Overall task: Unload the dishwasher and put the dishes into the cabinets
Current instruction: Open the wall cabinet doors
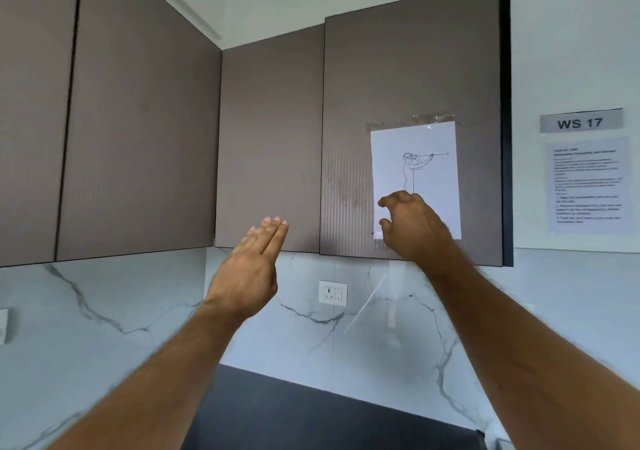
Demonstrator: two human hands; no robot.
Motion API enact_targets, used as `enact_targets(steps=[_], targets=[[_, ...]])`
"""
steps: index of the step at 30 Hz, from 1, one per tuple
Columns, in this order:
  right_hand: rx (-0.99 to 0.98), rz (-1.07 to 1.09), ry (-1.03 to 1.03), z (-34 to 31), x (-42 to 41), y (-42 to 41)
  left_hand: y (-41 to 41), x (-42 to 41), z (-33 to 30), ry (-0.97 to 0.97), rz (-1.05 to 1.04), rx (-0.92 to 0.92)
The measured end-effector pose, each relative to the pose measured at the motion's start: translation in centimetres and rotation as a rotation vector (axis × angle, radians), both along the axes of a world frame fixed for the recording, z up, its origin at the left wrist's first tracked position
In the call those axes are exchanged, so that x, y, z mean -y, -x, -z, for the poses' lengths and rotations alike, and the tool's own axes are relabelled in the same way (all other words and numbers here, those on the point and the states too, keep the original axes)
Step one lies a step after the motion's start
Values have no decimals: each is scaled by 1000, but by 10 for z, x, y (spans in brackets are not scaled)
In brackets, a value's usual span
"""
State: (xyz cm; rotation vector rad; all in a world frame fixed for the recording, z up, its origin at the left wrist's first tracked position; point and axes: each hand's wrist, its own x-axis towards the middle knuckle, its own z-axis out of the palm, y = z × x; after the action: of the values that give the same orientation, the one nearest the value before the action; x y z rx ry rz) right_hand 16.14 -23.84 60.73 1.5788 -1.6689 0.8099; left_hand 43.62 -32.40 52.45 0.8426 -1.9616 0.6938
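Note:
Both my arms are raised toward the brown upper cabinets. My left hand (pixel 254 259) is flat with straight fingers together, its tips in front of the lower part of the middle cabinet door (pixel 270 130). My right hand (pixel 408 224) has loosely curled fingers and holds nothing; it hovers in front of the right cabinet door (pixel 408 68), over the lower edge of a taped paper sheet (pixel 415 158) with a line drawing. All cabinet doors look closed. No dishes and no dishwasher are in view.
More closed cabinet doors (pixel 138 120) run along the left wall. Below is a marble backsplash (pixel 104 311) with a wall socket (pixel 332 293) and a dark countertop (pixel 294 415). A "WS 17" sign (pixel 581 123) and a printed notice (pixel 587 186) hang on the right wall.

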Motion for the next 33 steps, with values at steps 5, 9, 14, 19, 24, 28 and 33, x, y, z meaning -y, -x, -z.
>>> enact_targets(steps=[5,9,14,19,24,28,33], targets=[[48,-16,80,-28,58,25,41,61,-27,24,29,-63],[18,-53,54,-20,112,35,72,109,-20,-26,71,-64],[-23,-20,-23,6,169,46,104,162,-8,-119,116,-64],[-83,44,-25,7,206,55,139,205,-20,-280,203,-140],[-136,127,41,-18,233,60,181,242,-60,-393,316,-363],[-204,158,168,-27,250,61,207,254,-67,-380,458,-536],[-185,209,268,-30,264,56,229,251,-79,-396,481,-863]])
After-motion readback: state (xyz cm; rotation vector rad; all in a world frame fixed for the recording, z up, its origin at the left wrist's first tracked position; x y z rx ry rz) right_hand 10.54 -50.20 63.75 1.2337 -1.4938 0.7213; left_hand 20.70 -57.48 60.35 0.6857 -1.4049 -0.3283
